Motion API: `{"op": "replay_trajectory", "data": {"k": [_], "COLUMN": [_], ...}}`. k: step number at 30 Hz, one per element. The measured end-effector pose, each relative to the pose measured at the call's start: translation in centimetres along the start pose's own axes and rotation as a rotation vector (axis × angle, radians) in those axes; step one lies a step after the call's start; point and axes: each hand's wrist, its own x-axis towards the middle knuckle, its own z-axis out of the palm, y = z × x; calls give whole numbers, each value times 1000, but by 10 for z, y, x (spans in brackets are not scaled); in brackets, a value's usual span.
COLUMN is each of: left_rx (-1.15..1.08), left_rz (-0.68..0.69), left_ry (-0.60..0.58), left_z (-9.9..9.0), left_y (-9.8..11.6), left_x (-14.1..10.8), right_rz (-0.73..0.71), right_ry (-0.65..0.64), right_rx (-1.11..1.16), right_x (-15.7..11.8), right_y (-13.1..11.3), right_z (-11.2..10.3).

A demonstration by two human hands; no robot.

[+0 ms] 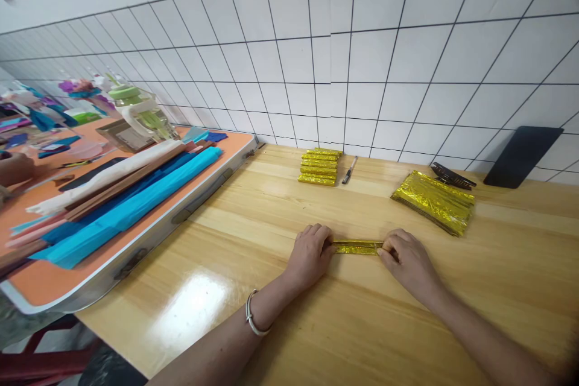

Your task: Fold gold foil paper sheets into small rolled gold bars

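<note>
A narrow folded gold foil strip [357, 249] lies on the wooden tabletop [384, 338], directly in front of the person. Its long axis runs left to right, almost level across the view, so that one short end points toward each hand and its long edges face the person and the tiled wall [375, 60]. A dark crease line runs lengthwise along it.

The left hand [311, 253] grasps the left end, its fingers bent over the foil and its back turned upward; its thumb is mostly hidden. The right hand [406, 262] pinches the right end between thumb and curled forefinger, the other fingers folded in. Both forearms reach in from the lower edge and slant inward, converging on the strip, with the wrists low over the wood. A pale bracelet [249, 316] circles the left wrist.

Beyond the left hand, a row of folded gold strips [319, 167] lies near the wall, their long axes also roughly left to right. A pen [350, 170] lies just beside them, pointing obliquely toward the wall. Beyond the right hand rests a stack of flat gold sheets [434, 202], set askew, with a dark hair clip [453, 176] behind it.
</note>
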Motion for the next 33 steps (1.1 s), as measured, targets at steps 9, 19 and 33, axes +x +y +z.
{"op": "replay_trajectory", "data": {"k": [9, 19, 33], "left_rx": [-7, -15, 89], "left_rz": [27, 38, 68], "left_ry": [-29, -26, -29], "left_z": [0, 2, 3], "left_y": [0, -4, 0], "left_x": [-1, -1, 1], "right_rz": [74, -44, -100], "right_ry": [75, -8, 38], "right_rx": [33, 98, 22], "right_x": [-4, -1, -1], "right_y": [7, 6, 5], "right_z": [7, 1, 2]}}
